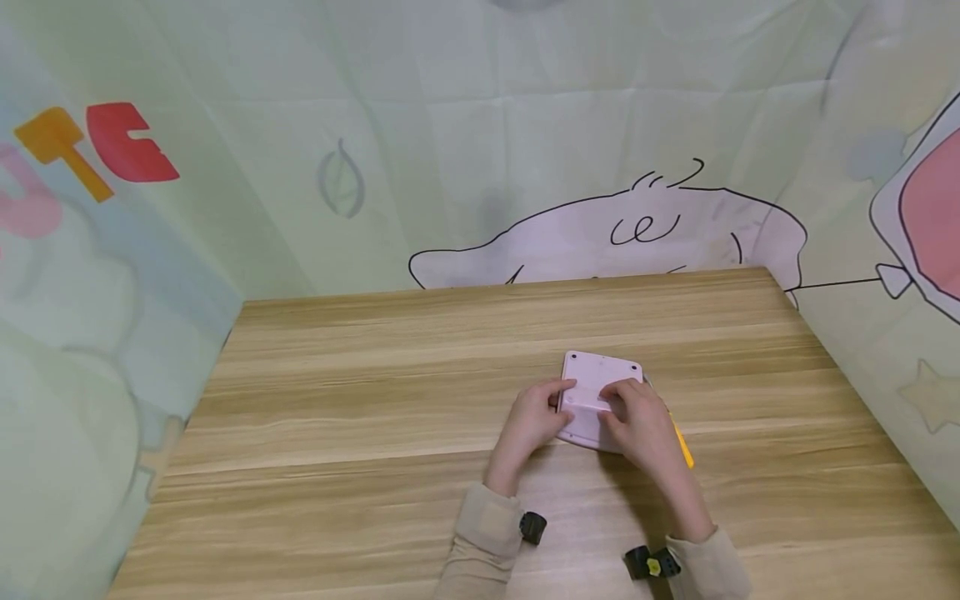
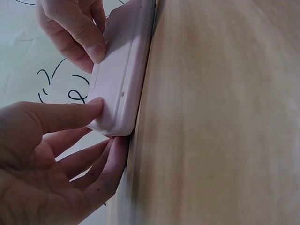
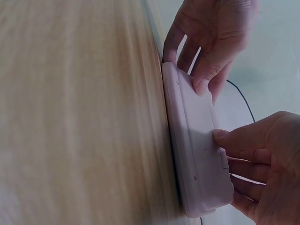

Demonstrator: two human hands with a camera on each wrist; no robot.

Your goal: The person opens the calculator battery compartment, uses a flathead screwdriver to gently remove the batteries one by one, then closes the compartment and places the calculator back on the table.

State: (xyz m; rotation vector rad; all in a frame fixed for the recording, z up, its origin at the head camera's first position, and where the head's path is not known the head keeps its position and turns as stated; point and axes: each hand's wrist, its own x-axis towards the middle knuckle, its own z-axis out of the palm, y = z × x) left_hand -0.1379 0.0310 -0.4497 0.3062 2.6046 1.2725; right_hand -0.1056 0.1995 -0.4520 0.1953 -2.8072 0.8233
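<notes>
Your half-closed left hand (image 1: 534,417) grips the pink device (image 1: 588,373) by its edge, thumb on top; your right hand (image 1: 645,423) arches over, narrowly parted fingertips pinching its back.

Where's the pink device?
In the head view, the pink device lies right of centre on the wooden table, left hand at its left edge, right hand over its right.

Right of the head view's centre, a flat pink plastic case (image 1: 587,398) lies on my wood-grain table (image 1: 360,400) between my left hand (image 1: 534,414) and right hand (image 1: 642,421), a slim yellow stick (image 1: 683,443) to its right.
</notes>
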